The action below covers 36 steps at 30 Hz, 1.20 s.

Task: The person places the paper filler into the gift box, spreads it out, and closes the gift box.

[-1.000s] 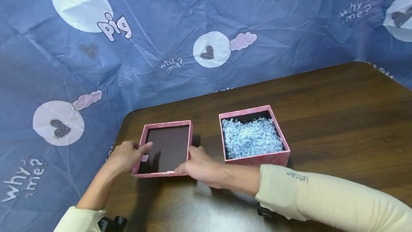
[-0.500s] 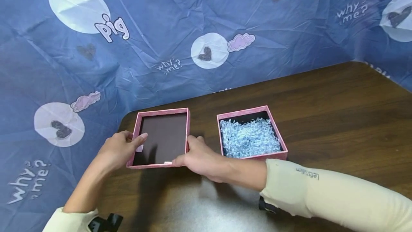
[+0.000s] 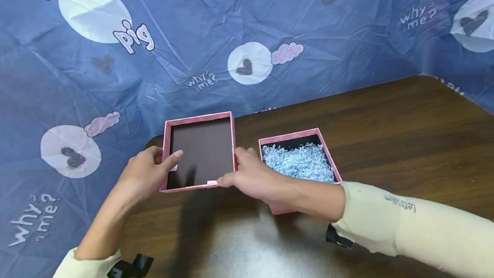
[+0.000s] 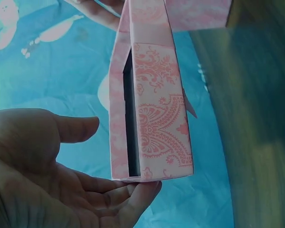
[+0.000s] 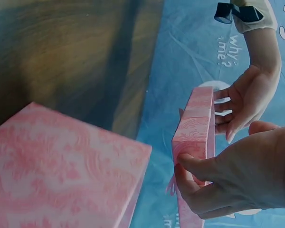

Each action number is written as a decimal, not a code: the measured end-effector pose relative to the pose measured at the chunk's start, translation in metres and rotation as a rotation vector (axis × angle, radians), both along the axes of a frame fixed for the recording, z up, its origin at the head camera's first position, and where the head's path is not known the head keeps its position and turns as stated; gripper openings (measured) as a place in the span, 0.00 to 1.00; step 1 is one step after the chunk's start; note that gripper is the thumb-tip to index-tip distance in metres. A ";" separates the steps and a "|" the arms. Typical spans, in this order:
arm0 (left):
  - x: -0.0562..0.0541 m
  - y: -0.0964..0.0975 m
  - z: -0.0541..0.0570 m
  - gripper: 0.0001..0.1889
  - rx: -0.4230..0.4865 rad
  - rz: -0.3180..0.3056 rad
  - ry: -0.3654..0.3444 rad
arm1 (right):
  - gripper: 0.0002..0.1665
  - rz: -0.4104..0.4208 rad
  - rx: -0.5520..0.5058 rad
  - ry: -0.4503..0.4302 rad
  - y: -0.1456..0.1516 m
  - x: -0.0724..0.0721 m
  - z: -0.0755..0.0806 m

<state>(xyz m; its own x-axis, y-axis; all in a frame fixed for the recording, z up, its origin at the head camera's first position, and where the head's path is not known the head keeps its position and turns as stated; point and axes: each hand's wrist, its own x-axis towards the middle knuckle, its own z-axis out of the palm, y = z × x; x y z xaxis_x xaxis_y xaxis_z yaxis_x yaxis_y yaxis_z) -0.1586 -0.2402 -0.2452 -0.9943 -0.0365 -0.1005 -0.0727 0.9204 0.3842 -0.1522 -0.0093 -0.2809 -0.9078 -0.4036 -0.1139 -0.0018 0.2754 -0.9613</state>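
Both hands hold a pink patterned box lid (image 3: 202, 151) above the table, its dark inside turned up towards me. My left hand (image 3: 143, 173) has its fingers round the lid's left side and its thumb over the rim; in the left wrist view, the left fingers (image 4: 145, 194) lie against the lid's edge. My right hand (image 3: 256, 175) grips the near right corner, thumb on the near edge. Ribbon ends (image 5: 171, 183) stick out beyond the lid's outer face in the right wrist view. A white tab (image 3: 212, 182) shows at the near rim.
An uncovered pink box (image 3: 283, 208) filled with light blue shredded paper (image 3: 299, 162) stands to the right on the wooden table (image 3: 405, 140). My right forearm passes over its near edge. A blue printed cloth (image 3: 185, 25) hangs behind the table's far edge.
Both hands have raised the lid off the table and away from me. Its shadow now falls farther from it. The right forearm has come over the box's near edge.
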 end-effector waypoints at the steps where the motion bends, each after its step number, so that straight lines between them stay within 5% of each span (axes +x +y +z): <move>1: 0.000 0.003 0.001 0.37 0.004 0.001 0.003 | 0.26 -0.003 0.008 0.008 0.003 -0.001 0.001; 13: 0.000 0.035 0.003 0.35 0.063 -0.012 0.056 | 0.27 0.016 0.049 0.087 0.038 0.000 0.013; 28: -0.002 0.081 0.002 0.28 0.134 -0.079 0.074 | 0.30 0.034 0.004 0.047 0.093 0.002 0.012; 36: -0.009 0.111 0.001 0.24 0.168 -0.135 0.102 | 0.38 -0.021 0.097 0.058 0.128 0.003 0.017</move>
